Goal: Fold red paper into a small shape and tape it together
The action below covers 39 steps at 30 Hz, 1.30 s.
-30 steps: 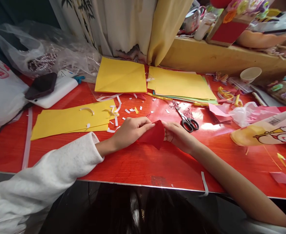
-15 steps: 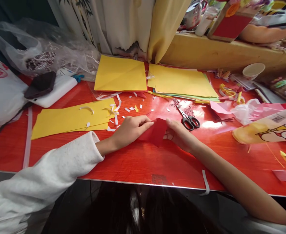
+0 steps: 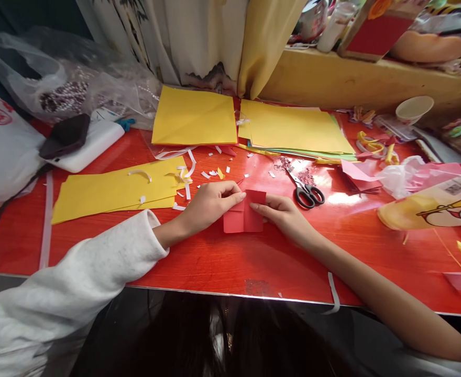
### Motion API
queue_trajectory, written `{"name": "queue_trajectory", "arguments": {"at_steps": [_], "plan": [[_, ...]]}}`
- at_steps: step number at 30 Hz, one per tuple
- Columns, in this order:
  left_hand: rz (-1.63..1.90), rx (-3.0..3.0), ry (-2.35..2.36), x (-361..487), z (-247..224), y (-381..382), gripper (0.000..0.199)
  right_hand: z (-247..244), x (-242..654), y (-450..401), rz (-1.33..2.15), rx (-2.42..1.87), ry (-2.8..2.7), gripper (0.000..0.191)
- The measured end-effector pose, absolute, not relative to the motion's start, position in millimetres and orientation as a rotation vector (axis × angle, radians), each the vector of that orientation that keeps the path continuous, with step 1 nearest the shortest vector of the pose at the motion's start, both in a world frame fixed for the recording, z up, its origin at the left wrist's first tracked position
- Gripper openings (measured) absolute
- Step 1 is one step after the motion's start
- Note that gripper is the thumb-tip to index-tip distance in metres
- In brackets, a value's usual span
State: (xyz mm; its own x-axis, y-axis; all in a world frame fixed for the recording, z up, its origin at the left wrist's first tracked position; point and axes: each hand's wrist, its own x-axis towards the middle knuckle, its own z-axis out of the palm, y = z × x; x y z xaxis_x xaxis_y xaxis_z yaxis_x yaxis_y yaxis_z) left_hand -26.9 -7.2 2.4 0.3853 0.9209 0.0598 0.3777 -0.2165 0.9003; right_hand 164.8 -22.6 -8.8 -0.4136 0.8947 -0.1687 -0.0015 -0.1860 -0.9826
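Note:
A small piece of red paper [image 3: 243,221] with crease lines is held between my two hands, near the middle of the red table [image 3: 199,256]. My left hand [image 3: 210,205] pinches its upper left part between thumb and fingers. On the opposite side my right hand [image 3: 283,213] grips the right edge, thumb on the front face and fingers behind, partly hidden by the paper. Black-handled scissors [image 3: 307,192] lie just beyond my right hand, blades pointing away. Small white paper scraps [image 3: 206,175] are scattered beyond my left hand.
Yellow paper strips [image 3: 97,191] lie at the left, and yellow sheets [image 3: 195,118] are stacked at the back. A phone [image 3: 66,137] rests on a white box [image 3: 92,149]. On the right are a printed drink cup [image 3: 430,207], pink paper [image 3: 362,173] and a paper cup [image 3: 414,111].
The red paper has been turned and opened flatter, so its creased face shows. My right thumb has moved from the top edge onto the paper's front.

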Motion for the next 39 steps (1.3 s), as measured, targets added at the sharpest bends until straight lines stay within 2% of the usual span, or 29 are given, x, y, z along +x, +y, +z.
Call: {"name": "queue_trajectory", "arguments": {"at_steps": [11, 16, 22, 31, 39], "plan": [[0.772, 1.724, 1.128, -27.5, 1.4, -4.9, 0.026, -9.3, 163.5, -21.9, 1.58, -1.116, -1.372, 0.016], [0.708, 1.469, 1.071, -24.8, -1.0, -5.0, 0.026, -7.5, 163.9, -20.5, 1.522, -1.108, -1.217, 0.023], [0.621, 1.496, 1.094, -24.4, 1.8, -8.1, 0.033, -9.7, 167.4, -20.4, 1.469, -1.118, -1.348, 0.026], [0.704, 1.527, 1.096, -25.6, -3.8, -5.3, 0.029, -14.5, 170.8, -24.3, 1.172, -1.144, -1.692, 0.037], [0.712, 1.338, 1.021, -23.3, 0.3, -6.5, 0.028, -12.9, 170.9, -25.8, 1.089, -1.079, -1.734, 0.031]]}}
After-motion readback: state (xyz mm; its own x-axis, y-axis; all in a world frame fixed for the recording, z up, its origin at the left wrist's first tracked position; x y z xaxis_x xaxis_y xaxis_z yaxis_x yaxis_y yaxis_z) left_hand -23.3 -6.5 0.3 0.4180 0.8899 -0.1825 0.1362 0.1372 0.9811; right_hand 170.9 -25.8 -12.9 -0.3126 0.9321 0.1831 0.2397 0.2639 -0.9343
